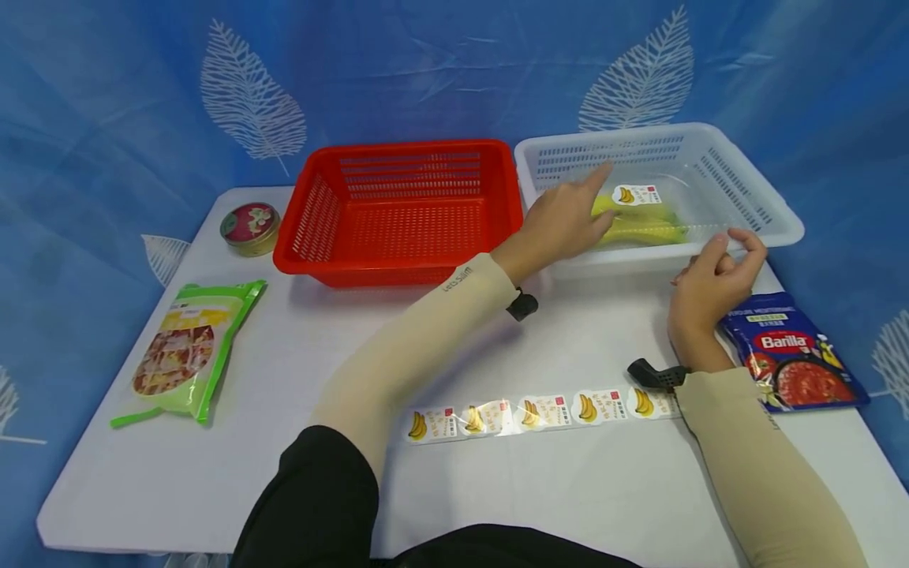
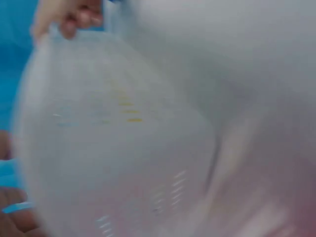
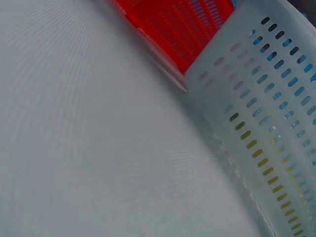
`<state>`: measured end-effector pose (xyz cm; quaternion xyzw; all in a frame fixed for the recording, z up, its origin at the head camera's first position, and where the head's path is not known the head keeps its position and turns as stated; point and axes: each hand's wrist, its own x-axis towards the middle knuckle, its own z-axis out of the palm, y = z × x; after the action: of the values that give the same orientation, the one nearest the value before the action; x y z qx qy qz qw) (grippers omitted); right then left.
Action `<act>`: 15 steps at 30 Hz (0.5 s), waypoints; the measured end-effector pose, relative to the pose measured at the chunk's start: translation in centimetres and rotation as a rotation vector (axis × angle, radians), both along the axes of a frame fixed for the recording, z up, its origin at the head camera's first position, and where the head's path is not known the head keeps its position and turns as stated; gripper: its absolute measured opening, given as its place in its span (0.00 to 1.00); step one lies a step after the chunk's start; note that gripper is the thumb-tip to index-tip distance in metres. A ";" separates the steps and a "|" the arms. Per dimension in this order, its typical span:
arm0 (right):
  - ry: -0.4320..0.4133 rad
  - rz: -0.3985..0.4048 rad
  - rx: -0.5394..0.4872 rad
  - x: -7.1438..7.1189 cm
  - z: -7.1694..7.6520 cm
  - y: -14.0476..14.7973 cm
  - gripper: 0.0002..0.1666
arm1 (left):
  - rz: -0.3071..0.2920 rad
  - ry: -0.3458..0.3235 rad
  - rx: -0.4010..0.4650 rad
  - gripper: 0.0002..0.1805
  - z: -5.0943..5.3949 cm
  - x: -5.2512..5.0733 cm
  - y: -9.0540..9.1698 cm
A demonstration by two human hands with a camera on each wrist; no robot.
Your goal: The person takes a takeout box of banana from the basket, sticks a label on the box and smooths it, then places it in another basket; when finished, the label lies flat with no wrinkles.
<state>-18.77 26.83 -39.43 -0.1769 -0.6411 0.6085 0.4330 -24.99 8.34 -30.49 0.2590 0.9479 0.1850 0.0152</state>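
In the head view, my left hand (image 1: pixel 568 217) reaches over the left side of the white basket (image 1: pixel 753 177), index finger extended and nothing seen in its grasp. Beside it in the basket lie yellow bananas (image 1: pixel 646 229) in clear packaging, with a white banana sticker (image 1: pixel 636 195) on top. My right hand (image 1: pixel 713 288) is at the basket's front right rim, fingers loosely bent and holding nothing visible; whether it touches the rim is unclear. The left wrist view is blurred, showing the white basket (image 2: pixel 98 148). Banana yellow shows through the slots of the basket (image 3: pixel 247 89) in the right wrist view.
Left of the white basket stands a red basket (image 1: pixel 398 237). A round tin (image 1: pixel 250 229) and a green food packet (image 1: pixel 188 351) are farther left. A strip of banana stickers (image 1: pixel 543 414) lies in front, and a blue Barilla pouch (image 1: pixel 791 355) is at right.
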 end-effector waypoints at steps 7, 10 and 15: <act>0.038 -0.050 -0.023 -0.5 -0.5 0.4 0.12 | -0.093 0.049 0.060 0.42 1.6 3.4 -4.0; 0.075 -0.079 0.018 -0.2 0.0 0.2 0.11 | -0.109 0.100 0.071 0.41 1.6 4.9 -6.2; 0.201 -0.044 0.145 0.7 1.4 -0.9 0.09 | -0.073 0.140 0.114 0.38 1.5 7.3 -10.2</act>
<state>-18.08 25.94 -38.04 -0.0973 -0.6325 0.5657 0.5201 -17.68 -1.87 -29.01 0.3061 0.9244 0.2195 -0.0593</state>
